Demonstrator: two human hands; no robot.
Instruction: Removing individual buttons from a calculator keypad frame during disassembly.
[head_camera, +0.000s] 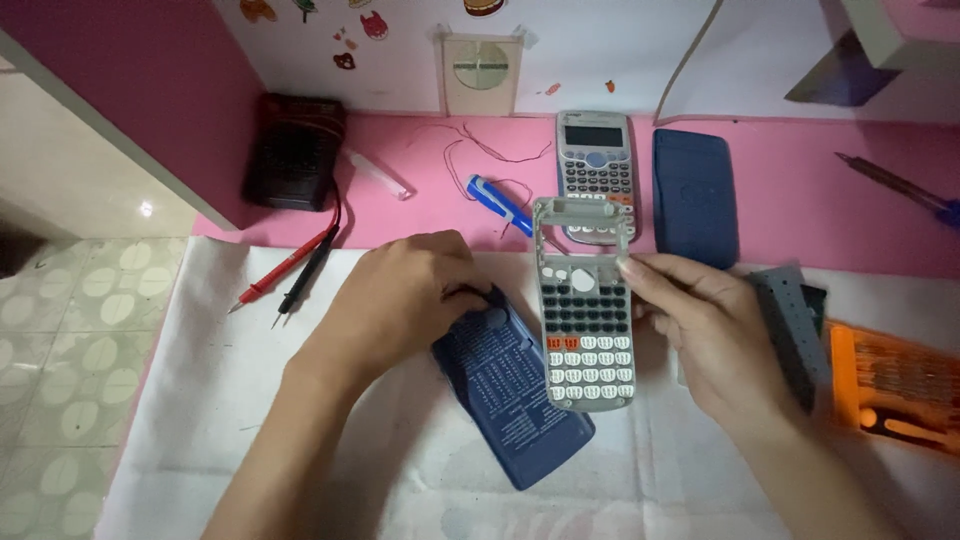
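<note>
**Calculator front shell held clear of its back case**

The right hand (700, 335) holds a grey calculator front shell (586, 310) upright above the white cloth (230, 400), fingers (650, 275) pinching its right edge near the empty display window. Held so, the keypad faces the camera and the shell stays off the bench.

The left hand (405, 300) rests on the blue back case (510, 395), which lies flat on the cloth at mid-bench. Its fingers are curled down, pressing the upper end, apparently to steady the case; whether they pinch anything cannot be told.

An intact grey calculator (597, 165) and a dark blue slide cover (694, 195) lie side by side along the pink far edge. Red and black probes (290, 268) lie towards the left edge, leading from a black meter (296, 150). An orange bit case (890, 385) sits at the right edge.
</note>
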